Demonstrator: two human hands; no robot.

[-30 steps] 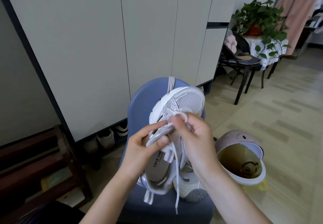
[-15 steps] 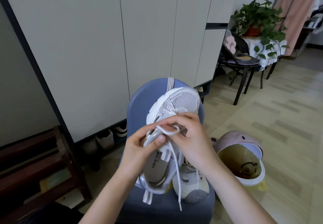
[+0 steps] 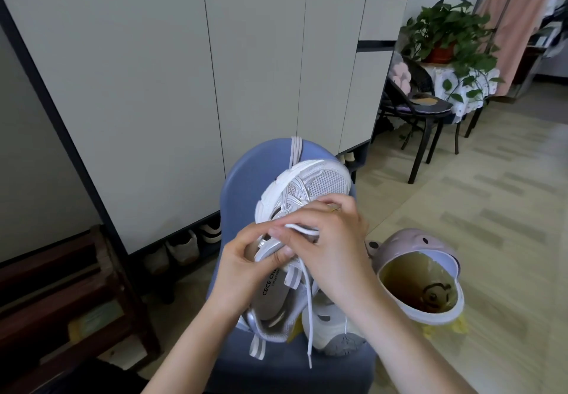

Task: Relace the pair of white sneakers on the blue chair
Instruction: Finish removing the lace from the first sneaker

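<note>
A white mesh sneaker (image 3: 319, 183) is held up over the blue chair (image 3: 246, 178), toe pointing away from me. My left hand (image 3: 242, 273) grips its left side near the eyelets. My right hand (image 3: 332, 246) pinches a white lace (image 3: 302, 230) against the upper, and the lace's loose end hangs down to the seat. The second sneaker (image 3: 333, 329) lies on the seat under my right wrist, partly hidden. Another lace (image 3: 295, 150) is draped over the chair's backrest.
A tall pale cabinet (image 3: 184, 71) stands right behind the chair, with shoes beneath it. A pink bin (image 3: 418, 273) sits on the floor at the right. A black chair (image 3: 421, 107) and a potted plant (image 3: 445, 31) stand farther back. A dark wooden rack (image 3: 61, 286) is at the left.
The sneaker and both hands have dropped slightly. My right hand has drawn the lace loop down flatter against the shoe's upper; the hanging end still dangles.
</note>
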